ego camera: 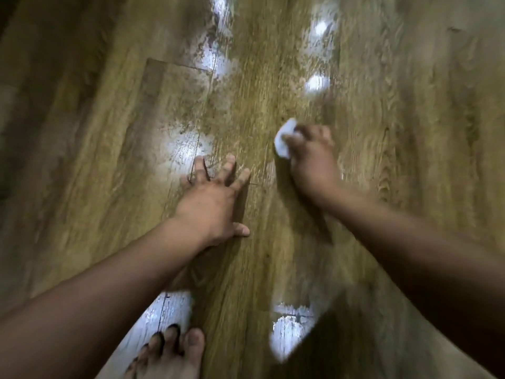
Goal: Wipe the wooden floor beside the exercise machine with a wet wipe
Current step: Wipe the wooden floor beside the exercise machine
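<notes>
The wooden floor (273,99) fills the view, its planks shining wet in patches. My right hand (311,157) grips a crumpled white wet wipe (284,139) and holds it down on the floor right of centre; most of the wipe is hidden under my fingers. My left hand (211,201) rests on the floor at the centre, fingers spread and straight, thumb out to the right. The exercise machine is not in view.
A bare foot (169,354) stands on the planks at the bottom edge, left of centre. Bright light reflections lie on wet patches near the top and the bottom. The frame is blurred.
</notes>
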Available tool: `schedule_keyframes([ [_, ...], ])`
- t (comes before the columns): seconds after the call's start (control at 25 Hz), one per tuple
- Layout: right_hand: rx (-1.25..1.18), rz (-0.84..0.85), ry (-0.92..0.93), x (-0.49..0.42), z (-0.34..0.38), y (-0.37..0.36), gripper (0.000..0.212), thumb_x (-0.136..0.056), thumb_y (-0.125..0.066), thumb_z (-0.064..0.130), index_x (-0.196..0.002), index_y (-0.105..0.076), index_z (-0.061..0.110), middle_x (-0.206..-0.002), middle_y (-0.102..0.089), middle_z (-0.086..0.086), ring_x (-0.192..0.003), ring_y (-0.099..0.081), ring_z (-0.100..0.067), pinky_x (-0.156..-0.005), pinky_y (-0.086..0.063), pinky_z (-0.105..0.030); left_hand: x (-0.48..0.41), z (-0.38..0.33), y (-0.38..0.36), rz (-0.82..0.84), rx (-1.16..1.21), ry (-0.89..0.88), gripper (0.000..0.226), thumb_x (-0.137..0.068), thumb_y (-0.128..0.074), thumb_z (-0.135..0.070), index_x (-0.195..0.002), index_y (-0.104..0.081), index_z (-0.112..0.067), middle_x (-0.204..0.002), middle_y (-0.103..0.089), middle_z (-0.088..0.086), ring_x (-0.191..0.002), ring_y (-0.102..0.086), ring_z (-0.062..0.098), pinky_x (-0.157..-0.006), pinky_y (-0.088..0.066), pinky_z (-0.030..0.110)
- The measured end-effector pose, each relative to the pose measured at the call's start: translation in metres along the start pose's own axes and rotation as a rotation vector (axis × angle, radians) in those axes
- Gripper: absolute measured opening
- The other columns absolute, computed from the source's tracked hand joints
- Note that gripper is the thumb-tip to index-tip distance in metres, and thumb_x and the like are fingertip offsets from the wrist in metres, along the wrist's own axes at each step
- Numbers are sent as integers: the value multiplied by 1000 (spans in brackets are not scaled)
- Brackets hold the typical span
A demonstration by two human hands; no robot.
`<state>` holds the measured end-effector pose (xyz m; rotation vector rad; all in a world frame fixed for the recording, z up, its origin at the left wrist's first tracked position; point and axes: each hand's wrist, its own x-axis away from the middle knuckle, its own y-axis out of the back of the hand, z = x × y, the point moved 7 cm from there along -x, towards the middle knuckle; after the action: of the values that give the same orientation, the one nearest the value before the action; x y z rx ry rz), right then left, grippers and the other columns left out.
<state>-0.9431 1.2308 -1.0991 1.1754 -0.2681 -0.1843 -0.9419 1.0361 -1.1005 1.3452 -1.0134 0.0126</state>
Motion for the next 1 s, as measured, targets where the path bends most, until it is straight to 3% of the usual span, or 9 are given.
schedule_keyframes([
  [0.12, 51, 222, 344, 97, 37, -22, 40, -94, -58, 17, -133, -58, 25, -144, -47, -12, -129, -37, -40, -97, -46, -54, 10, 10, -5, 14, -45, -36, 120, -72, -68, -70, -152, 15, -39, -159, 30, -7, -144, 17, 48, -115, -23, 63],
  [0.2, 149, 225, 446, 58, 29, -11, 38, -98, -51, 21, -136, -57, 27, -145, -45, -13, -128, -37, -42, -99, -44, -56, 19, 18, -12, 11, -51, -18, 115, -74, -66, -69, -152, 15, -41, -158, 31, -7, -146, 15, 47, -113, -26, 62],
  [0.36, 192, 42, 125, -91, -4, 17, 35, -94, -47, 29, -126, -62, 31, -149, -37, -20, -133, -35, -45, -112, -32, -45, 34, 19, -20, 34, -56, -3, 109, -80, -65, -65, -153, 12, -40, -161, 26, -4, -146, 12, 48, -111, -28, 64],
  [0.44, 129, 36, -71, -109, -5, 17, 40, -81, -37, 41, -113, -59, 32, -145, -40, -22, -133, -35, -47, -112, -32, -51, 48, 30, -29, 58, -31, 17, 110, -79, -67, -63, -152, 13, -43, -160, 27, -7, -146, 15, 46, -112, -27, 64],
  [0.52, 196, 93, -68, -67, 16, -4, 44, -88, -32, 40, -126, -51, 36, -152, -30, -15, -139, -21, -52, -111, -27, -61, 61, 40, -41, 95, 7, 35, 114, -75, -72, -62, -150, 13, -48, -158, 31, -11, -145, 19, 43, -114, -22, 65],
  [0.6, 211, 128, 71, 10, 42, -26, 45, -98, -36, 30, -142, -43, 36, -157, -22, -12, -142, -8, -54, -110, -28, -65, 65, 44, -45, 123, 47, 47, 119, -71, -78, -57, -149, 11, -51, -156, 32, -14, -145, 22, 41, -113, -17, 68],
  [0.72, 265, 244, 486, 84, 71, -43, 47, -94, -40, 26, -139, -54, 30, -152, -37, -19, -136, -23, -61, -102, -37, -67, 60, 41, -40, 123, 55, 46, 124, -66, -84, -52, -151, 8, -49, -158, 30, -11, -144, 22, 44, -109, -18, 71],
  [0.88, 275, 300, 451, -15, 53, -16, 41, -103, -43, 30, -143, -45, 40, -161, -23, -7, -147, -21, -35, -114, -30, -44, 61, 40, -41, 115, 43, 39, 126, -66, -83, -53, -151, 10, -47, -158, 32, -8, -144, 20, 47, -108, -19, 71],
  [1.0, 126, 163, 210, -109, 63, 6, 44, -98, -43, 33, -140, -52, 25, -147, -43, -16, -136, -40, -34, -104, -33, -29, 60, 43, -41, 105, 51, 41, 125, -67, -83, -52, -151, 9, -48, -157, 32, -10, -144, 19, 47, -108, -21, 71],
])
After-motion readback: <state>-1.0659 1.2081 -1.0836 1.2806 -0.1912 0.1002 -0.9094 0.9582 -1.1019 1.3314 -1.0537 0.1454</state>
